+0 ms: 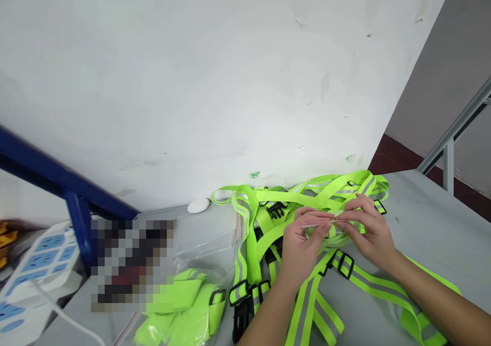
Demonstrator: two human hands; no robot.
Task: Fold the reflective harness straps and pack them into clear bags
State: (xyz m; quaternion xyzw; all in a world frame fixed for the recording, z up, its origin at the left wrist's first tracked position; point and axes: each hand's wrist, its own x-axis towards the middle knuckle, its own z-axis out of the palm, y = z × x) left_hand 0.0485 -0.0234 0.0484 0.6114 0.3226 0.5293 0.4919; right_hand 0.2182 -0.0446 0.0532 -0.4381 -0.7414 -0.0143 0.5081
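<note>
Both hands meet above a pile of neon green reflective straps (299, 199) with black buckles. My left hand (305, 241) pinches the left part of a thin, pale, flat strip (312, 225). Close on its right, my right hand (366, 228) has thumb and forefinger pressed together at the strip's other end; what lies between those fingertips is too small to make out. Part of a clear plastic item shows under the hands. Loose straps trail over the grey surface (433, 213) below and to the right.
Clear bags with folded green straps (192, 300) lie at the lower left. A white oval object (198, 205) rests near the wall (230, 80). White and blue power strips (42, 264) and a blue metal frame (80, 218) stand at the left; a grey metal frame (448, 157) rises at the right.
</note>
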